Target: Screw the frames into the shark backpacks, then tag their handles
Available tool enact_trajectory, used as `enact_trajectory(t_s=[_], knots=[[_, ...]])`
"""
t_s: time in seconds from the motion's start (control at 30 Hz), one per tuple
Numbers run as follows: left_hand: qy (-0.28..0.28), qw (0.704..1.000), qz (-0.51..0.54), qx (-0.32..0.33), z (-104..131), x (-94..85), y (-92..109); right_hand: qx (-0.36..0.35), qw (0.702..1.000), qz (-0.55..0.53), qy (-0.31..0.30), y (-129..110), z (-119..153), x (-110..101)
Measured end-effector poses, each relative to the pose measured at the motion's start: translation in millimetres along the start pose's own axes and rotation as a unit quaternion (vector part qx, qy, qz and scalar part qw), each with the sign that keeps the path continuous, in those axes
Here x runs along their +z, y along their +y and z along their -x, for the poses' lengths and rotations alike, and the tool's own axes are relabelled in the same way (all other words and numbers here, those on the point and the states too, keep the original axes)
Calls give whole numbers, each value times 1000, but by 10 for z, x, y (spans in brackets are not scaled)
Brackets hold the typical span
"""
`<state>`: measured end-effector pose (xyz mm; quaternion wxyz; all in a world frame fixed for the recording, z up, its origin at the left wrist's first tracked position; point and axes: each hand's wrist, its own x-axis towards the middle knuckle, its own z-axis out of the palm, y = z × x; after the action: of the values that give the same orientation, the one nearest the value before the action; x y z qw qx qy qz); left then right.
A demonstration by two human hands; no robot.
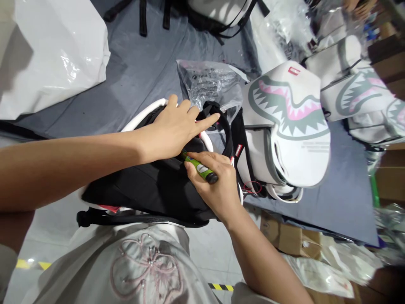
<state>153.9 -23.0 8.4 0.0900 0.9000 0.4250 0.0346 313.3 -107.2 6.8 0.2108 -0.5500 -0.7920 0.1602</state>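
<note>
Backpack (144, 181), mostly black on the side that shows and edged in white, lies at the centre of the frame, apparently overhanging the near edge of the table (142, 67) toward the person's lap. The right hand (217, 177) has its fingers closed around a green tool (202, 169), with the tool's dark end toward the bottom of the frame and its working end lost in the dark folds beside the left hand. The left hand (177, 126) lies palm down over the bag's upper part, one digit stretched toward the right of the frame; whether its other fingers pinch the cloth cannot be told, since their undersides are hidden.

Good work here likely depends on the left hand: it should press the fabric flat and taut right beside the tool's end, yet with its fingers out of the tool's path, as the two hands sit very close. Short, light strokes from the right hand would probably suit, since soft cloth can bunch or snag. Folding the black strap (226, 133) aside would help the view, and bracing the bag against the body should limit slipping at the edge.
</note>
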Motion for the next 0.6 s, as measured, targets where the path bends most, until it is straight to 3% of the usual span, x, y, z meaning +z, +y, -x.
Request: enact_trajectory(t_s=[0.3,0.47,0.6], knots=[[5,998,-70,-8,19,-29,-3,8,998,39,49,-82,46,84],[15,996,-88,-10,29,-35,2,25,998,-6,55,-106,56,145],[18,996,-85,-3,41,-45,-1,25,994,30,104,-135,78,205]])
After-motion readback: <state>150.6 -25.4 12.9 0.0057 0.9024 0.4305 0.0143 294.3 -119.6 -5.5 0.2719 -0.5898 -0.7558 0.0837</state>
